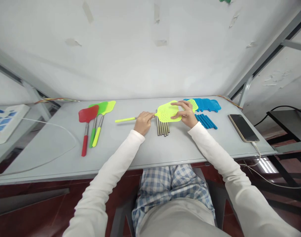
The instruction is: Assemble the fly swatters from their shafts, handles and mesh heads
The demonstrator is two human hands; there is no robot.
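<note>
A yellow-green fly swatter (168,112) lies crosswise in front of me, its perforated head to the right and its grip to the left. My left hand (143,123) is closed around the metal rod, close to the neck of the head. With fingers and thumb, my right hand (187,115) holds the right part of the head. Below the head, several metal tubes (162,128) lie side by side on the table. Just beyond my right hand are another yellow-green swatter head (195,104), overlapping blue swatter heads (207,104) and several blue grips (206,121).
Red (88,114), green (93,131) and yellow-green (98,131) whole swatters lie at the left of the grey table (121,148). A phone (243,127) with a white cable rests at the right edge. A thin cable (64,151) crosses the left side.
</note>
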